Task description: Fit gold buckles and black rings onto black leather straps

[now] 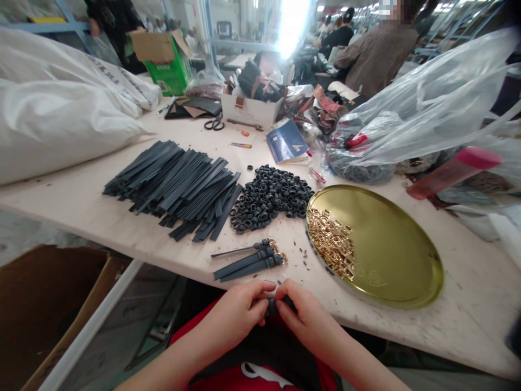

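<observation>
Nearest are two bare forearms (175, 347), over a red and black garment (280, 347). The hands meet at a dark, narrow piece (271, 307) held by the table's near edge and largely hidden by fingers. The left hand (245, 305) pinches it between thumb and fingers; the right hand (300, 310) closes in a like pinch, curled about its other end.

Just beyond, on the pale, crumb-flecked table (468, 304), lie a few straps (248, 267), flat and matte, with dark loops and gold hardware at one end. Farther left, strips (175, 179) pile up, long, thin and straight-edged; next to them sits a heap of small dark rings (272, 195). At right, the round tray (394, 244), polished gold with a raised rim, bears shiny buckles (331, 241) along its left side.

Behind are a smooth blue booklet (287, 141), a crinkled clear bag (439, 98) and a creased white sack (52, 119).
</observation>
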